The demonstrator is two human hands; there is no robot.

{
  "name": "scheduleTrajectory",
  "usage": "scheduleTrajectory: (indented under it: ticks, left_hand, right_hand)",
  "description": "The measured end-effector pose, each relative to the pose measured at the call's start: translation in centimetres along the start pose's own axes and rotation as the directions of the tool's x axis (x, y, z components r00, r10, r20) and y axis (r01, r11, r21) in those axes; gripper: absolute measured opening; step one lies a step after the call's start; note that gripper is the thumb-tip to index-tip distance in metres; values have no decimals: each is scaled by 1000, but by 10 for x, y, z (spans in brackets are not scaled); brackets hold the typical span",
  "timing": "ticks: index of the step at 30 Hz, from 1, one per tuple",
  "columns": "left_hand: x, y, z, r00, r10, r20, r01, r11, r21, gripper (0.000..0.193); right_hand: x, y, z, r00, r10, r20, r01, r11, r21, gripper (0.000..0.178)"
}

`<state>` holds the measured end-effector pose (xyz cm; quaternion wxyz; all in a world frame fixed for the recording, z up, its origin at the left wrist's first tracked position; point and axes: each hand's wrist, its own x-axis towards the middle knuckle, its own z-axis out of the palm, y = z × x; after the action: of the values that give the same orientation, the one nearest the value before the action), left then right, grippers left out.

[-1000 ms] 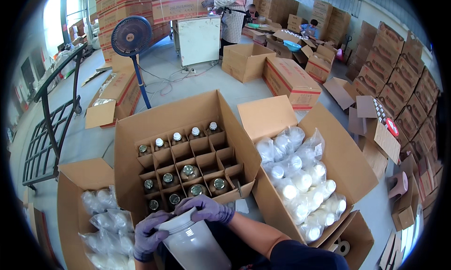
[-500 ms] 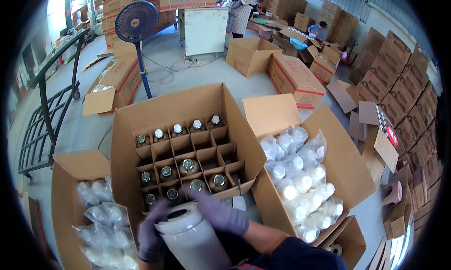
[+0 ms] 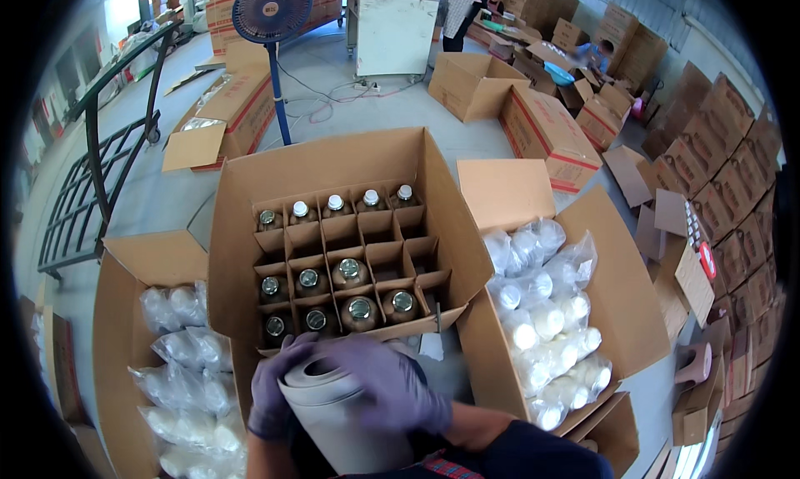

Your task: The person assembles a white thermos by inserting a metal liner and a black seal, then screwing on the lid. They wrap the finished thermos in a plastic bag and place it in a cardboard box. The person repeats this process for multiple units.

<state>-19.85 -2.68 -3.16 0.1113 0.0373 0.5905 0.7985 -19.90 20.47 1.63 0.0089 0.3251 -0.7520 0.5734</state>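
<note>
White roll (image 3: pixel 333 422): lower centre; best kept steady.
Left hand (image 3: pixel 277 385): fingers grasping its left side.
Right hand (image 3: pixel 396 389): blurred (cannot tell grip).

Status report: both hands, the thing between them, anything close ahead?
Left hand against white cylinder, hollow end up. Right hand blurred, over its right side. Divided carton of bottles close ahead.

Left hand (image 3: pixel 277 389) curled; right hand (image 3: pixel 398 389) blurred, perhaps flattened.
</note>
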Motion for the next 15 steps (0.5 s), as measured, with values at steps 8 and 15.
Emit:
scheduleTrajectory:
  ticks: [8, 15]
  left_hand:
    - [6, -9, 10, 990, -125, -58, 126, 992, 11, 38]
    - [17, -5, 2, 995, -96, -1, 92, 952, 293, 45]
  right_hand:
    - [0, -35, -15, 929, -267, 257, 307, 943, -129, 77]
    - [9, -33, -24, 988, 119, 101, -95, 971, -219, 68]
